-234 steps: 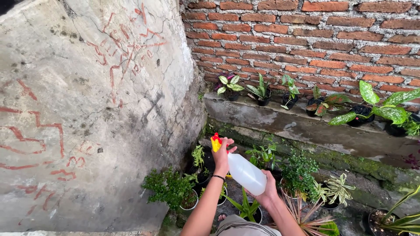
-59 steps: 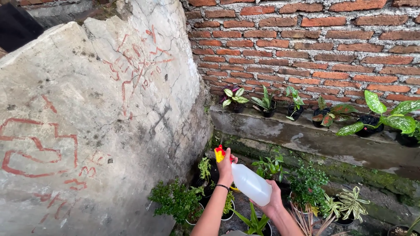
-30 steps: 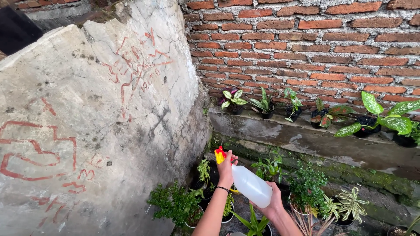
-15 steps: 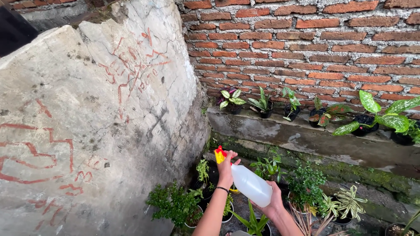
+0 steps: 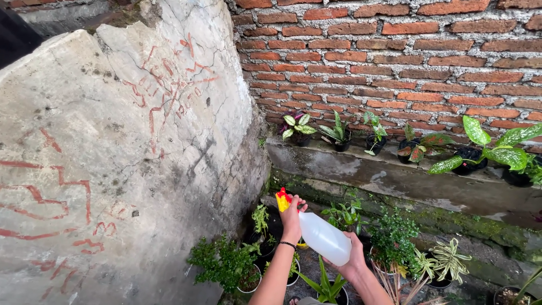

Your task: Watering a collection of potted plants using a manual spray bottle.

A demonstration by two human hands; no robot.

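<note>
I hold a translucent white spray bottle (image 5: 323, 237) tilted, its yellow and red nozzle (image 5: 282, 199) pointing left toward the grey wall. My left hand (image 5: 292, 216), with a dark band at the wrist, grips the trigger head. My right hand (image 5: 354, 261) cups the bottle's base from below. Beneath the bottle stand small potted plants: a thin green one (image 5: 260, 219) by the wall, a bushy fern-like one (image 5: 224, 264) at lower left, and a spiky one (image 5: 324, 285) under my arms.
A rough grey plastered wall (image 5: 113, 158) with red scrawls fills the left. A red brick wall (image 5: 395, 62) stands behind. A mossy concrete ledge (image 5: 395, 178) carries several dark pots with leafy plants (image 5: 485, 148). More potted plants (image 5: 395, 240) crowd the ground at right.
The bottle and both hands have stayed almost in place over the last second; the view shifted only slightly. Compared with several seconds ago, the nozzle sits a little lower and closer to the corner plants.
</note>
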